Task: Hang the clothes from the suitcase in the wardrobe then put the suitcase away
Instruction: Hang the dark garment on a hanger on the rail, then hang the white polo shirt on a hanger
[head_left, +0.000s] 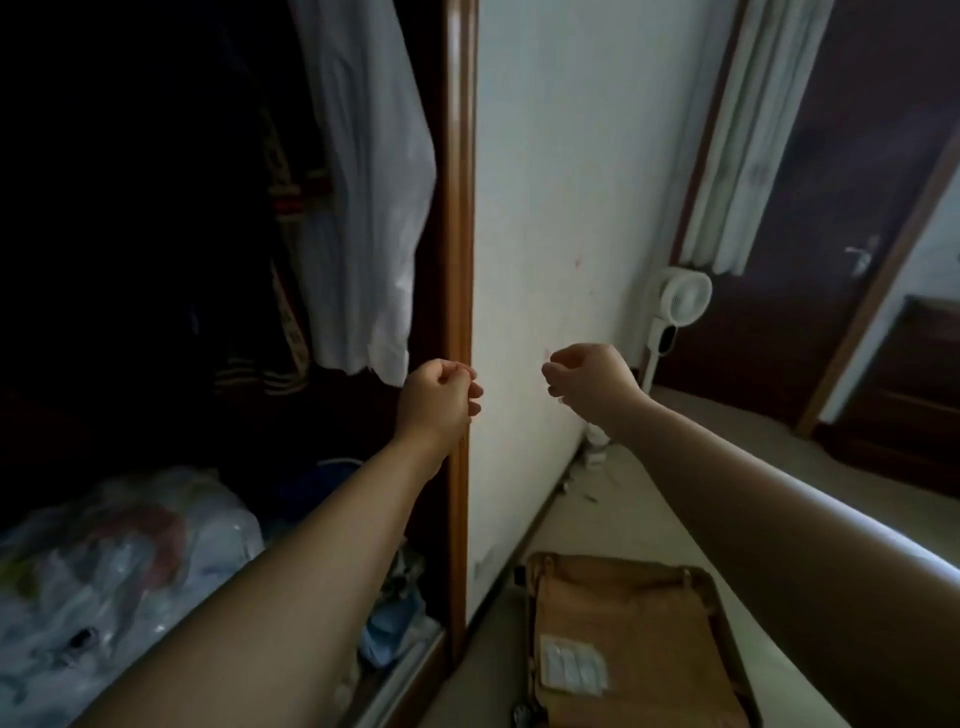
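Observation:
The brown suitcase (639, 623) lies open on the floor at the bottom, showing its tan lining and a white label. In the open wardrobe (460, 208) on the left hangs a white garment (363, 197), with a dark striped garment (283, 249) beside it. My left hand (439, 397) is raised in front of the wardrobe's brown frame, fingers curled into a fist with nothing in it. My right hand (587, 379) is raised before the white wall, also curled and holding nothing. The two hands are about a hand's width apart.
Plastic bags (119, 561) and folded cloth fill the wardrobe's bottom. A white fan (680, 306) stands against the wall near a pale curtain (737, 130). A dark door (857, 208) is at the right. Small litter lies along the skirting.

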